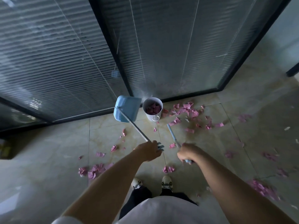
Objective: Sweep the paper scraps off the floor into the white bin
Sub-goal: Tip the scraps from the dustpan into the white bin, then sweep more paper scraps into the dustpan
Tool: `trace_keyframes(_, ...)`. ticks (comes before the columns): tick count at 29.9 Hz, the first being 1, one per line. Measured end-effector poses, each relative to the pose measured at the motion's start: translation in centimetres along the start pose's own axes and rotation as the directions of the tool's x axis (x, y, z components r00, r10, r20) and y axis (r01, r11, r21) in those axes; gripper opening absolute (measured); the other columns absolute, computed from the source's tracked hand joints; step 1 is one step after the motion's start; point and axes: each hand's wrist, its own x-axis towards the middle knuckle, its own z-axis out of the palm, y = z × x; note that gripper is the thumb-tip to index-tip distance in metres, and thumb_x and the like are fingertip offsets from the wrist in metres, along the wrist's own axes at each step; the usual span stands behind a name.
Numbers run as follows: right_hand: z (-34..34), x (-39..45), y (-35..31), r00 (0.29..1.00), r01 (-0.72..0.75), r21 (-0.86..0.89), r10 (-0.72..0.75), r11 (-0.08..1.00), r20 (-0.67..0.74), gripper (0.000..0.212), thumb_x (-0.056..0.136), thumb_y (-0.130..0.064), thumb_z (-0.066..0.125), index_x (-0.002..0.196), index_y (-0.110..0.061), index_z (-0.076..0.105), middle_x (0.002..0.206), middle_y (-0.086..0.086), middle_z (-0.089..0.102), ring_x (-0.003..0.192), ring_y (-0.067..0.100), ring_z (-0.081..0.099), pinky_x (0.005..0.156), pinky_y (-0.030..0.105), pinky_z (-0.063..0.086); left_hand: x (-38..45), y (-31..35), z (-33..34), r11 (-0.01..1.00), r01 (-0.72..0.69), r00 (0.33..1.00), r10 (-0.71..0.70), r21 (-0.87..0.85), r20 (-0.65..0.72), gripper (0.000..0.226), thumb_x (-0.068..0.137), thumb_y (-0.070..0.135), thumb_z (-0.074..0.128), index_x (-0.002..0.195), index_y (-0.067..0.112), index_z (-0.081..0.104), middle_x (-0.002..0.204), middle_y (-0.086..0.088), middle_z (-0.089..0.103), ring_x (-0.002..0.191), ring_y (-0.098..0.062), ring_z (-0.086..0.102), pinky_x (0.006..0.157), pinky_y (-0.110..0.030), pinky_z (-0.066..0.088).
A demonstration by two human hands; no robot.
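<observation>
Head view, only one: white bin (152, 110) stands against the base of the glass partition (169, 46), already part filled with pink scraps. Blue dustpan (127, 110) sits just left of the bin, nearly touching its rim, pan face tilted up toward the camera, no scraps visible in it. Its metal pole (137, 130) runs from the pan back and right to the left hand (151, 151), which is wrapped round the pole's near end, fingers curled on it. Right hand (187, 154) is clenched round the blue broom handle (172, 134); that handle points up and slightly left toward the bin; the broom head cannot be made out, too blurred. Paper scraps (186, 112): the thickest patch lies right of the bin, starting just beside its wall and spreading away right. Looser bits lie near of the bin, between it and the hands, and more clumps sit well near of the bin by the shoes (167, 182), left and right. Key relation, as a judgement: dense pile is on the bin's right, dustpan on the bin's left, so the pan must cross over to the pile's side, or the scraps be brushed leftward past the bin. Right hand with broom is nearer that pile; both long axes converge toward the bin. Floor mostly uncleared.
</observation>
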Motion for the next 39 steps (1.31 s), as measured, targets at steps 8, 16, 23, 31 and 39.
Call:
trace_keyframes(8, -1.2, -1.1, -7.7, 0.980, 0.112, -0.055, -0.101, 0.992, 0.174, 0.019, 0.082, 0.000, 0.053, 0.101, -0.002, 0.051, 0.072, 0.014, 0.048, 0.049, 0.016, 0.047, 0.044, 0.016, 0.034, -4.2, -6.0, -0.7, 0.857, 0.251, 0.934, -0.337, -0.450, -0.121, 0.041, 0.095, 0.046, 0.050, 0.115, 0.011, 0.053, 0.101, -0.012, 0.062, 0.083, -0.025, 0.061, 0.070, -0.035, 0.055)
trace_keyframes(16, 4.3, -3.0, -16.3, 0.968, 0.205, 0.077, -0.214, 0.976, 0.129, 0.023, 0.085, -0.014, 0.054, 0.063, -0.010, 0.049, 0.059, 0.011, 0.050, 0.037, 0.016, 0.040, 0.042, 0.015, 0.026, -11.8, -15.8, 1.1, 0.508, 0.331, 0.715, -0.685, -0.795, -0.140, 0.034, 0.090, 0.037, 0.060, 0.117, 0.015, 0.055, 0.092, -0.007, 0.060, 0.062, -0.012, 0.053, 0.045, -0.020, 0.040)
trace_keyframes(23, 14.2, -0.9, -19.9, 0.977, 0.035, 0.153, -0.066, 0.988, 0.203, 0.017, 0.087, -0.018, 0.047, 0.071, -0.014, 0.047, 0.059, 0.009, 0.051, 0.035, 0.015, 0.038, 0.043, 0.015, 0.027, -18.9, -25.8, 5.3, 0.207, 0.168, 0.514, -0.853, -0.964, -0.094, 0.029, 0.086, 0.022, 0.057, 0.112, 0.012, 0.052, 0.088, -0.013, 0.060, 0.064, -0.021, 0.053, 0.040, -0.023, 0.041)
trace_keyframes(31, 28.2, -1.6, -28.2, 0.992, 0.128, -0.095, -0.128, 0.987, 0.004, 0.016, 0.078, -0.021, 0.052, 0.071, -0.007, 0.056, 0.053, 0.011, 0.055, 0.041, 0.022, 0.048, 0.047, 0.025, 0.038, -27.8, -38.9, 9.8, 0.051, 0.042, 0.347, -0.937, -0.998, -0.033, 0.029, 0.084, 0.028, 0.055, 0.110, 0.017, 0.050, 0.084, -0.009, 0.061, 0.072, -0.029, 0.057, 0.072, -0.040, 0.052)
trace_keyframes(39, 34.7, -5.3, -36.3, 0.987, 0.160, -0.310, -0.156, 0.937, 0.039, 0.030, 0.088, -0.037, 0.047, 0.095, -0.008, 0.054, 0.064, 0.006, 0.055, 0.045, 0.020, 0.054, 0.042, 0.020, 0.037, -34.2, -46.5, 11.9, -0.074, -0.037, 0.287, -0.956, -0.997, 0.060, 0.030, 0.083, 0.027, 0.053, 0.112, 0.018, 0.050, 0.071, -0.004, 0.055, 0.051, -0.021, 0.050, 0.047, -0.028, 0.047)
